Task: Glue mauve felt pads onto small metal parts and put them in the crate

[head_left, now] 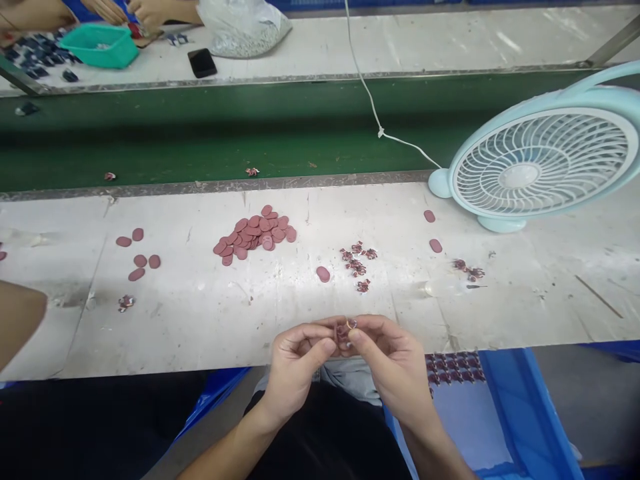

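Observation:
Above the near table edge, my left hand [299, 363] and my right hand [387, 360] meet, fingertips pinched on one small reddish-brown part [342, 333] with pale edges. Its exact kind is too small to make out, and fingers cover much of it. Just beyond my hands lies a single dull-red oval disc [323, 274]. Several small dark-red and white pieces [356, 267] are scattered to its right. Farther left rests a heap of the same oval discs [250, 235].
A light-blue fan [520, 177] stands at the right, its white cable [373, 100] running back. A translucent bottle [440, 288] with a dark thin tip lies right. Below the edge is a blue tray [543, 413]. Across the green channel [300, 127], another person's hands work near a teal basket [100, 47].

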Action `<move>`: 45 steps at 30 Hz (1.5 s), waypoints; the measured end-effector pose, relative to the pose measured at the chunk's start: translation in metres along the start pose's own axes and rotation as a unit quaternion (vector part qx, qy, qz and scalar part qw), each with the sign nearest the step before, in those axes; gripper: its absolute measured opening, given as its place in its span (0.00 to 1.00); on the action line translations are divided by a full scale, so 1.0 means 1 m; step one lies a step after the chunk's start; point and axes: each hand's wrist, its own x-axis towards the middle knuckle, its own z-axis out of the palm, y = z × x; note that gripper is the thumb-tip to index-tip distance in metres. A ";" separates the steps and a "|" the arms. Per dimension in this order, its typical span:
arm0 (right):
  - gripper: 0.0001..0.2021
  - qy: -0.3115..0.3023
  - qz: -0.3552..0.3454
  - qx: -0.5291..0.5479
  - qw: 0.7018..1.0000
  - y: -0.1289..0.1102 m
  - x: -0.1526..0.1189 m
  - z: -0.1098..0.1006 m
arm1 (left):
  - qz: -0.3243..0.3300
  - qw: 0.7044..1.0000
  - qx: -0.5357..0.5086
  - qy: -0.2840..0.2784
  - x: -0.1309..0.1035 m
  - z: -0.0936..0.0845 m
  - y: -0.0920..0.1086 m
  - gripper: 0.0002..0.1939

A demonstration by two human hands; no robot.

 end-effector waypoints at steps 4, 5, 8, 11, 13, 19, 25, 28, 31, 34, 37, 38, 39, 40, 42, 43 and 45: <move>0.09 0.063 0.002 0.047 0.997 0.003 -0.003 -0.030 | 0.164 0.922 0.350 -0.002 0.051 -0.028 0.020 0.17; 0.10 0.086 0.001 0.049 0.995 0.003 -0.005 -0.039 | 0.185 0.906 0.382 0.013 0.071 -0.039 0.029 0.17; 0.12 0.144 0.001 0.048 0.988 0.006 -0.013 -0.066 | 0.240 0.836 0.492 0.033 0.133 -0.070 0.056 0.19; 0.14 0.180 0.006 0.052 0.982 0.013 -0.024 -0.088 | 0.258 0.765 0.589 -0.006 0.175 -0.088 0.071 0.21; 0.14 0.198 0.008 0.059 0.978 0.021 -0.033 -0.099 | 0.261 0.721 0.641 -0.030 0.184 -0.092 0.070 0.24; 0.17 0.286 0.003 0.073 0.955 0.045 -0.067 -0.141 | 0.274 0.623 0.728 -0.080 0.148 -0.085 0.035 0.28; 0.18 0.342 -0.022 0.044 0.938 0.065 -0.098 -0.186 | 0.322 0.559 0.741 -0.186 0.124 -0.064 0.021 0.21; 0.19 0.350 -0.028 0.008 0.936 0.079 -0.110 -0.206 | 0.342 0.539 0.729 -0.246 0.130 -0.056 0.025 0.19; 0.19 0.379 -0.011 -0.034 0.925 0.105 -0.124 -0.232 | 0.360 0.534 0.720 -0.258 0.135 -0.055 0.028 0.18; 0.13 0.418 0.041 -0.094 0.902 0.141 -0.141 -0.260 | 0.378 0.528 0.716 -0.255 0.137 -0.055 0.030 0.16; 0.12 0.439 0.107 -0.172 0.875 0.176 -0.153 -0.279 | 0.409 0.493 0.727 -0.245 0.136 -0.054 0.031 0.15; 0.12 0.437 0.125 -0.199 0.868 0.186 -0.154 -0.283 | 0.419 0.480 0.732 -0.244 0.135 -0.053 0.032 0.15; 0.12 0.429 0.141 -0.226 0.863 0.195 -0.154 -0.285 | 0.427 0.468 0.735 -0.242 0.134 -0.051 0.032 0.15; 0.12 0.417 0.153 -0.251 0.860 0.203 -0.153 -0.286 | 0.432 0.459 0.739 -0.238 0.133 -0.050 0.033 0.15; 0.13 0.391 0.168 -0.296 0.855 0.215 -0.149 -0.286 | 0.441 0.441 0.748 -0.228 0.132 -0.046 0.034 0.14; 0.13 0.379 0.172 -0.317 0.852 0.220 -0.146 -0.286 | 0.443 0.432 0.753 -0.224 0.132 -0.044 0.035 0.14; 0.14 0.362 0.174 -0.352 0.845 0.227 -0.142 -0.286 | 0.443 0.418 0.762 -0.223 0.131 -0.041 0.036 0.14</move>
